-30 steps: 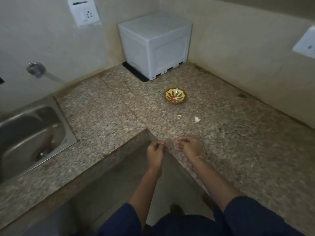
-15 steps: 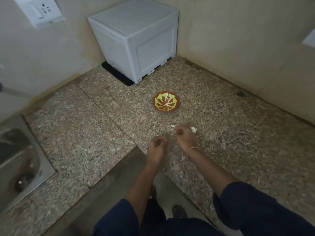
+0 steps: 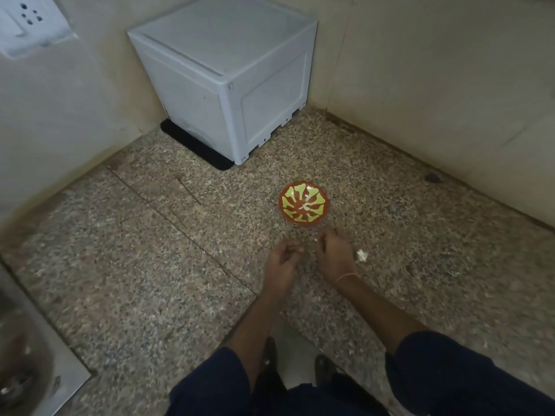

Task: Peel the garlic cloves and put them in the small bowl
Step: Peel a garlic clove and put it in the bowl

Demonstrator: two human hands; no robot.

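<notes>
Hovering over the speckled desk [image 3: 150, 280], both hands sat just short of the small bowl [image 3: 281, 204]. The left grip [image 3: 283, 262] was curled. The right grip [image 3: 335, 255] was curled beside a pale bit [image 3: 315, 241]. Whether either held garlic could not be told. A pale piece [image 3: 305, 207] lay inside the bowl, and a white scrap [image 3: 362, 255] lay beside the right hand.

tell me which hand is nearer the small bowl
The right hand, thread on its wrist: just short of the small bowl, while the left hand sits further back.
</notes>
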